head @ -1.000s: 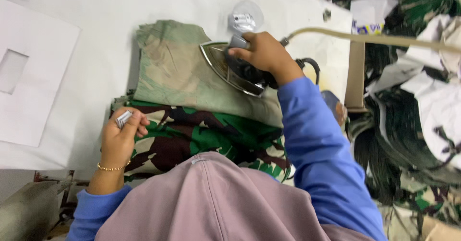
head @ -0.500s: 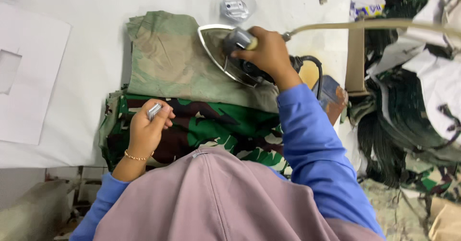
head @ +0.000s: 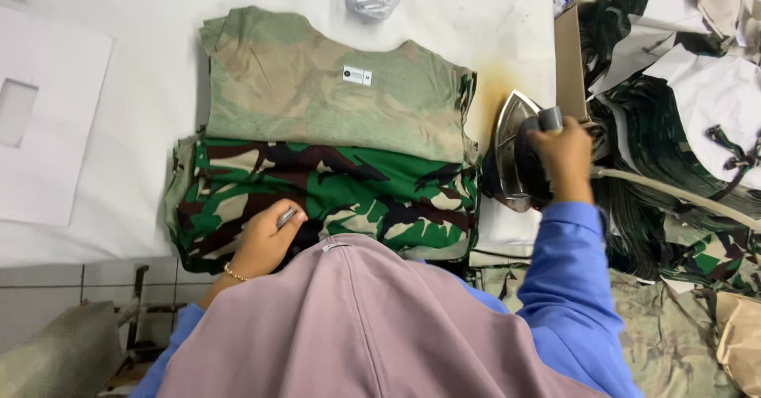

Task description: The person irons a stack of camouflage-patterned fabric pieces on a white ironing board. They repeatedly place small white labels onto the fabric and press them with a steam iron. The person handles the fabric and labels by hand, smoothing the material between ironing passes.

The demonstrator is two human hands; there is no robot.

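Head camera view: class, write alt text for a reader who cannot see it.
A person's right hand grips an iron standing at the table's right edge. Their left hand, holding a small metal object, rests on a folded camouflage shirt.

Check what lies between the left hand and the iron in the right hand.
Head view: the folded camouflage garment spans the stretch from the left hand to the iron held by the right hand; nothing else intervenes.

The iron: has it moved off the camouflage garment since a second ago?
Yes. The right hand has carried the iron rightward off the camouflage garment, to the scorched table edge.
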